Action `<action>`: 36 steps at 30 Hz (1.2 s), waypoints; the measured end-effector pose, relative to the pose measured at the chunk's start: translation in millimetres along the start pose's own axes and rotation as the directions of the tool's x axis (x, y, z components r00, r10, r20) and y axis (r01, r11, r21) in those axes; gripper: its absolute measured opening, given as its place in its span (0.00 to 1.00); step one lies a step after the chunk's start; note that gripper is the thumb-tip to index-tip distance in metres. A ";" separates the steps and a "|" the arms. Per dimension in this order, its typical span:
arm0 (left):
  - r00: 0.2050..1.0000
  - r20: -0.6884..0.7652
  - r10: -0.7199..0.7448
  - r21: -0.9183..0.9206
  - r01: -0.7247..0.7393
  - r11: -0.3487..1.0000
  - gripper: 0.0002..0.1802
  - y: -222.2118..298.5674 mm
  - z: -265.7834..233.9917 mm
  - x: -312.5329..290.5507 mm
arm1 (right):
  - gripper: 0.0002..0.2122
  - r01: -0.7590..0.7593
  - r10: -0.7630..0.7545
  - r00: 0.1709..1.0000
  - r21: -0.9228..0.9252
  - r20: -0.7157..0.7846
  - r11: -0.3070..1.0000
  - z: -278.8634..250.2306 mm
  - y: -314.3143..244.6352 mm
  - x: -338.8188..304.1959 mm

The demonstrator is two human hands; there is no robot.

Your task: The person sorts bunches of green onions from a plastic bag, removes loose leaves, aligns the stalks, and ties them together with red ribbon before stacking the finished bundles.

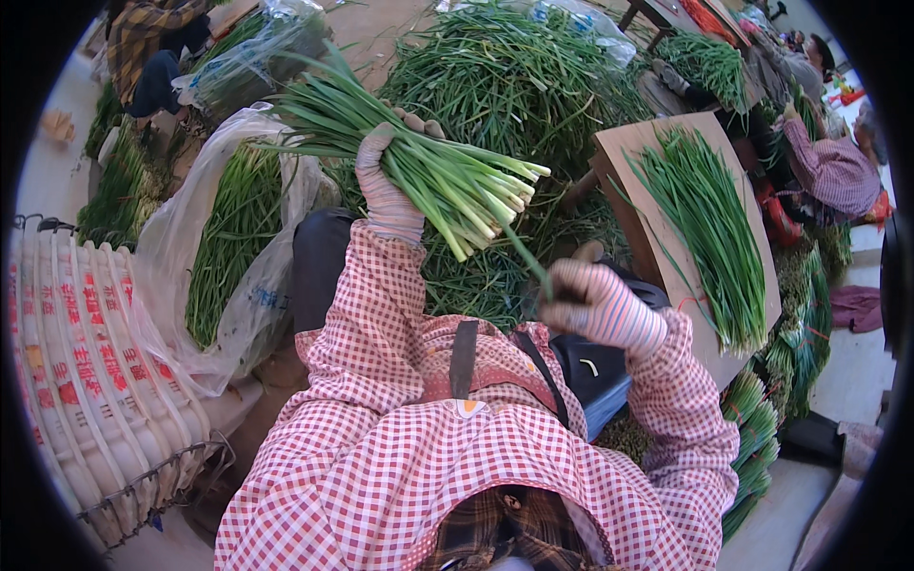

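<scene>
My left hand [388, 181], in a striped knit glove, is wrapped round a thick bunch of garlic chives [419, 162]. The pale cut ends of the bunch point right, and its green leaves fan out to the upper left. To the right, my right hand [595, 300], gloved the same way, has its fingers closed on a single green leaf [528, 255]. That leaf slants down from the stem ends of the bunch into my fingers. Both hands are above my lap, with loose green leaves below them.
A large heap of chives [505, 76] lies ahead. On my right, a wooden board [619, 157] carries a sorted bundle [705, 228]. At left are a plastic bag [257, 124] of chives and a white slatted chair [95, 352]. Other people [838, 171] sit around.
</scene>
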State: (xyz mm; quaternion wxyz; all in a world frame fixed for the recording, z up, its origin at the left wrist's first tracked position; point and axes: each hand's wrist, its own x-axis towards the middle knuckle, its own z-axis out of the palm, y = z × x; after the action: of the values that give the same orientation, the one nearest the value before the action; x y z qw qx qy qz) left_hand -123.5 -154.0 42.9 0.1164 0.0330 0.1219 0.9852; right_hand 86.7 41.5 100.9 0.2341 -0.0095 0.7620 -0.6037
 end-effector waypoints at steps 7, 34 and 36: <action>0.997 0.063 -0.041 0.047 0.038 0.998 0.11 -3.0 11.6 -2.2 | 0.12 0.217 -0.535 0.729 -0.597 -0.427 0.772 16.2 -24.8 12.6; 0.947 -0.168 -0.274 0.145 0.298 0.943 0.09 -33.0 25.2 -13.8 | 0.14 0.046 -0.513 0.848 -0.946 -0.132 0.321 6.2 -56.3 31.7; 0.927 -0.231 -0.296 0.152 0.335 0.930 0.09 -34.7 17.0 -12.7 | 0.15 -0.004 -0.431 0.893 -0.960 -0.131 0.281 6.5 -59.7 33.7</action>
State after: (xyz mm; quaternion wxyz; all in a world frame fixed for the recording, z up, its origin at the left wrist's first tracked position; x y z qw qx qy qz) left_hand -101.9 -120.4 50.4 0.2570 -0.0772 0.2298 0.9355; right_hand 43.1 9.3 143.4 -0.0482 -0.1358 0.9878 -0.0591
